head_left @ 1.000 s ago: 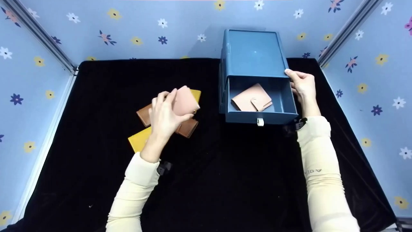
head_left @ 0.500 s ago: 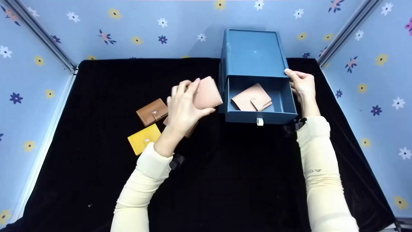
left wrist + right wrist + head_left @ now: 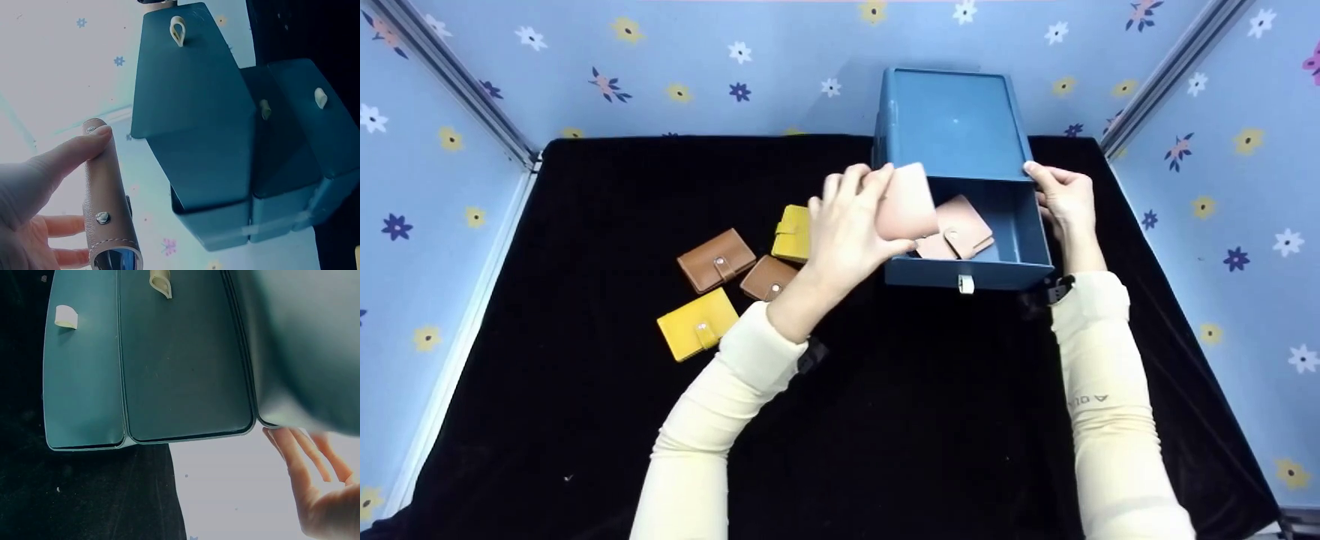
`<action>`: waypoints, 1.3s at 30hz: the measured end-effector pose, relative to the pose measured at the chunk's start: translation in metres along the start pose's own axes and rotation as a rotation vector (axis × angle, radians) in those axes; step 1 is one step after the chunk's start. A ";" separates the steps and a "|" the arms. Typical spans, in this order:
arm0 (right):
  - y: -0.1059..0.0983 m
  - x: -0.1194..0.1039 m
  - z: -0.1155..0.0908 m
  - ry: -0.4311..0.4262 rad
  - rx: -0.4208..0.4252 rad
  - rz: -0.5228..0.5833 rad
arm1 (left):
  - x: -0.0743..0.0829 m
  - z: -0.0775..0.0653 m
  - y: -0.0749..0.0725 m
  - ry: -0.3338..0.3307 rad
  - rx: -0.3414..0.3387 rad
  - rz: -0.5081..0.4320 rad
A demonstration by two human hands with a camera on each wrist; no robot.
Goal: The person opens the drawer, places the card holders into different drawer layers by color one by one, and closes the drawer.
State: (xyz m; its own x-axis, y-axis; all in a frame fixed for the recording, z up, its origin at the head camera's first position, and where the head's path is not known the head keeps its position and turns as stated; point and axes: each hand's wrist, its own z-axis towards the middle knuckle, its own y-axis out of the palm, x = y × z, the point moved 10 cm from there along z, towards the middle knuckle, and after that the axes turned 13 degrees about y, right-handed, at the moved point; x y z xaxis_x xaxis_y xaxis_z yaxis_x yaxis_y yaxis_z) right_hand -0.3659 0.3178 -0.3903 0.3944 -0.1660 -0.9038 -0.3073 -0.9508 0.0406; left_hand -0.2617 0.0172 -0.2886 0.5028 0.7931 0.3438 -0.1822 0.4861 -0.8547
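Observation:
My left hand (image 3: 842, 225) pinches a small pink wallet (image 3: 907, 204) between thumb and fingers, over the left side of the pulled-out drawer (image 3: 1012, 272). In the left wrist view, the wallet (image 3: 108, 180) is held on end, its stitched edge and metal snap showing. Another pink wallet (image 3: 960, 225), with a snap strap, lies inside the drawer, partly covered by the held one. My right hand (image 3: 1065, 199) rests at the right front corner of the blue drawer cabinet (image 3: 956, 124), thumb on the top edge. In the right wrist view, its fingers (image 3: 298, 461) extend to the cabinet's side.
Left of the cabinet, a brown wallet (image 3: 716, 260), a smaller brown wallet (image 3: 769, 279), a yellow wallet (image 3: 697, 325) and a smaller yellow wallet (image 3: 790, 232) lie on the black cloth (image 3: 885, 420). Closed drawers (image 3: 185, 365) sit below the pulled-out one. Flowered walls (image 3: 780, 67) surround the cloth.
My left hand has carried the pink wallet rightward from above the wallets on the cloth to the drawer, uncovering the brown and yellow ones. The right hand and the drawer have stayed put.

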 end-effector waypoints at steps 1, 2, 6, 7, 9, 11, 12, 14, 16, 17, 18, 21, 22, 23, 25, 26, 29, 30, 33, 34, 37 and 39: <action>0.000 0.000 0.000 0.000 -0.001 0.001 | 0.003 0.002 0.002 0.003 -0.007 0.005; 0.000 0.000 0.000 -0.002 0.000 0.002 | 0.005 0.004 0.003 0.005 -0.016 0.005; 0.000 0.000 -0.001 -0.003 0.004 0.003 | 0.016 0.012 0.012 0.014 -0.053 0.015; 0.001 0.000 -0.001 -0.004 0.003 0.002 | 0.018 0.014 0.015 0.014 -0.063 0.019; 0.001 0.000 0.000 -0.004 0.003 -0.001 | 0.022 0.017 0.019 0.015 -0.077 0.017; 0.001 0.001 0.000 -0.003 0.003 -0.003 | 0.027 0.021 0.023 0.017 -0.090 0.021; 0.001 0.001 0.000 -0.004 0.004 -0.002 | 0.029 0.022 0.024 0.019 -0.095 0.021; 0.001 0.001 0.000 -0.004 0.006 -0.001 | 0.033 0.026 0.028 0.023 -0.106 0.022; 0.001 0.000 0.000 -0.005 0.008 -0.003 | 0.036 0.029 0.031 0.027 -0.117 0.027; 0.001 0.000 0.000 -0.009 0.007 -0.011 | 0.038 0.030 0.032 0.029 -0.121 0.029; 0.001 0.000 0.000 -0.010 0.008 -0.011 | 0.040 0.031 0.034 0.031 -0.126 0.028; 0.001 0.000 0.000 -0.014 0.009 -0.014 | 0.044 0.035 0.040 0.033 -0.146 0.024; 0.001 0.000 0.001 -0.015 0.008 -0.013 | 0.046 0.036 0.042 0.033 -0.155 0.025; 0.001 0.000 0.001 -0.014 0.006 -0.010 | 0.047 0.038 0.045 0.032 -0.165 0.024; 0.001 -0.001 0.001 -0.023 0.003 -0.008 | 0.049 0.041 0.049 0.029 -0.184 0.022; 0.001 -0.001 0.001 -0.029 0.004 -0.011 | 0.050 0.042 0.051 0.027 -0.193 0.026; 0.001 -0.002 0.000 -0.044 0.008 -0.016 | 0.052 0.045 0.057 0.021 -0.216 0.030; 0.001 -0.003 -0.001 -0.047 0.011 -0.017 | 0.052 0.046 0.058 0.018 -0.220 0.025; 0.001 -0.003 -0.002 -0.041 0.009 -0.007 | 0.053 0.048 0.062 0.012 -0.235 0.021; 0.001 -0.002 -0.001 -0.036 0.006 -0.004 | 0.054 0.048 0.063 0.010 -0.236 0.019; 0.001 -0.001 0.000 -0.026 0.002 0.002 | 0.055 0.047 0.064 0.018 -0.239 0.017; 0.001 -0.001 -0.001 -0.021 0.004 0.005 | 0.056 0.046 0.064 0.024 -0.237 0.015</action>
State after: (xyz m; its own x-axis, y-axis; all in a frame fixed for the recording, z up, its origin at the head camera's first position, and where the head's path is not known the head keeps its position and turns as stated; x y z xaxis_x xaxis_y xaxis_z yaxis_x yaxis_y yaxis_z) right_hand -0.3657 0.3171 -0.3892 0.3746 -0.1648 -0.9124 -0.3128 -0.9488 0.0429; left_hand -0.2839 0.1096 -0.3057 0.5219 0.7892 0.3237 0.0122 0.3725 -0.9280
